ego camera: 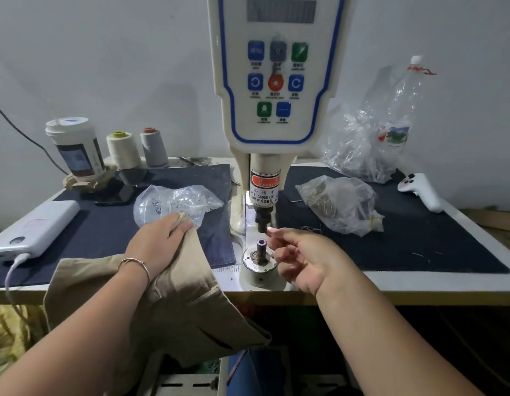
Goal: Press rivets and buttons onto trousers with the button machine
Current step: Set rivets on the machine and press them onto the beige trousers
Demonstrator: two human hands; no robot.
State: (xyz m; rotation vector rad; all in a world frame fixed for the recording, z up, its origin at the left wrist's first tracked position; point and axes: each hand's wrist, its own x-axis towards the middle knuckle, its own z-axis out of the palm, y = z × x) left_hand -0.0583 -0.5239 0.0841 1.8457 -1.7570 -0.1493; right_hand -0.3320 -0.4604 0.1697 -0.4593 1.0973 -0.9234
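Under the machine's punch (pixel 262 221), the right hand (pixel 302 260) pinches something tiny; loading seems underway. Left hand (pixel 159 244) grips trousers (pixel 174 307), which next must cover the die (pixel 261 248).

A plain, pale grey-white wall (pixel 105 67) stands behind the worktop (pixel 419 284), with a dark cable (pixel 22 134) running slantwise down it at the left. The worktop is white with a cream front edge and dark blue cloth mats (pixel 391 247) laid over it. Below the edge lies deep shadow; light is soft and even.
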